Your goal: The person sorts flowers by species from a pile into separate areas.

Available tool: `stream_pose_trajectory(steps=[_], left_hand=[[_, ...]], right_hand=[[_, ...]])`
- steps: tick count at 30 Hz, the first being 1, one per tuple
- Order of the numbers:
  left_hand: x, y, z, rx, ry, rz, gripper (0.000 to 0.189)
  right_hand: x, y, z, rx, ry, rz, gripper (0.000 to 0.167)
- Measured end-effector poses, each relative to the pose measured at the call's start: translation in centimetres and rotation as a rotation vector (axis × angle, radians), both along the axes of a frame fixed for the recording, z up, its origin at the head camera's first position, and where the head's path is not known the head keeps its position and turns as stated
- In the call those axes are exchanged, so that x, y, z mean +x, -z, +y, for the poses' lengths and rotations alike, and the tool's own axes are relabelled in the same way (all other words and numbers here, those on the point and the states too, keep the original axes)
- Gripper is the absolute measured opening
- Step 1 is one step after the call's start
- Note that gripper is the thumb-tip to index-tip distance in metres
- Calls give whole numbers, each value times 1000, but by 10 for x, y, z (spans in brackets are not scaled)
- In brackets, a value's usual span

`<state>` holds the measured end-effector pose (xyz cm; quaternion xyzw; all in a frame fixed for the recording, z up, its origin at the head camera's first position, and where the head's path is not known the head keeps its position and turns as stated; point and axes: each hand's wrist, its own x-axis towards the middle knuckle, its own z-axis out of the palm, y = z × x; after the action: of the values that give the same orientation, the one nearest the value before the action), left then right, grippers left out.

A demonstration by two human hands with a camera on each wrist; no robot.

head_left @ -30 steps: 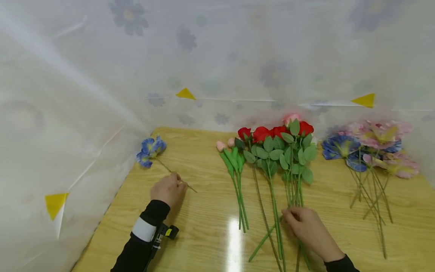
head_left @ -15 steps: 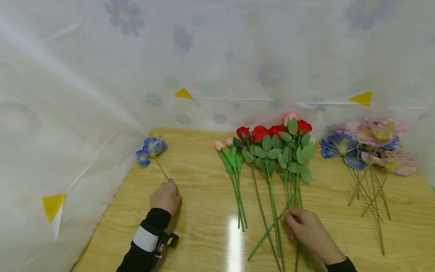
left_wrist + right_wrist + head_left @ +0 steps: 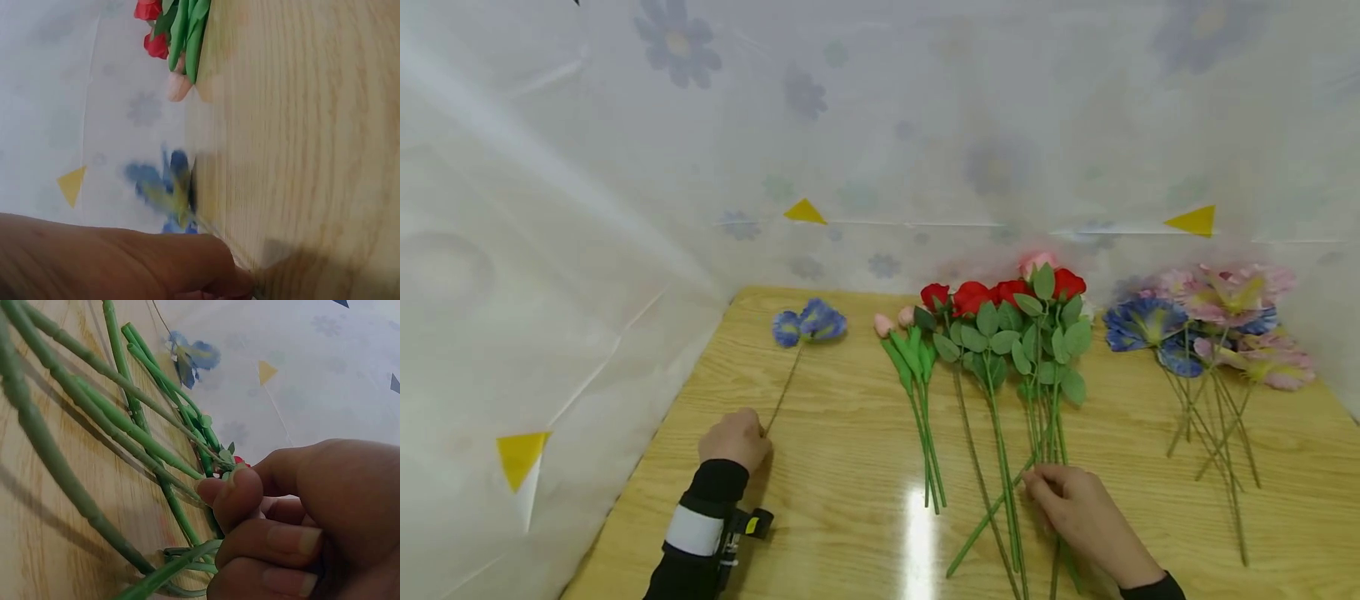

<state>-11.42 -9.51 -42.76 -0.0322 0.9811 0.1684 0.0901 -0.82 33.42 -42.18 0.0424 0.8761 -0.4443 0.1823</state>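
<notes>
My left hand (image 3: pixel 735 440) pinches the lower stem of a blue flower (image 3: pixel 820 322), whose ruffled petals lie up and to the right of the hand. In the left wrist view the same blue flower (image 3: pixel 164 190) looks blurred, its stem running into the fingers, which are partly hidden by the hand. To the right, red roses (image 3: pixel 972 298) with green leaves lie in a bunch, stems toward me. My right hand (image 3: pixel 1078 510) grips some rose stems low down; in the right wrist view its thumb and forefinger close on green stems (image 3: pixel 134 437) while the other fingers curl.
Pink tulips (image 3: pixel 917 358) lie left of the roses. A pile of blue and pink flowers (image 3: pixel 1240 304) with crossed thin stems rests at the right. A pale floral sheet (image 3: pixel 880 150) rises behind the wooden table (image 3: pixel 842 500) and along its left side.
My left hand has drawn back toward me and slightly left, while the blue flower's head has swung right. My right hand has stayed at the rose stems.
</notes>
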Motion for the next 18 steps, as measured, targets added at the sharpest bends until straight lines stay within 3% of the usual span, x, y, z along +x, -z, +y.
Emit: stream_pose_trajectory(steps=[6, 11, 14, 18], left_hand=[[7, 5, -3, 66, 33, 7, 51], [15, -3, 13, 212, 56, 3, 19], [20, -14, 35, 361, 112, -9, 10], [29, -28, 75, 636, 235, -124, 15]], right_hand=[[0, -2, 1, -9, -4, -10, 34], [0, -8, -2, -25, 11, 17, 36], [1, -11, -10, -55, -10, 65, 36], [3, -13, -31, -130, -72, 142, 33]])
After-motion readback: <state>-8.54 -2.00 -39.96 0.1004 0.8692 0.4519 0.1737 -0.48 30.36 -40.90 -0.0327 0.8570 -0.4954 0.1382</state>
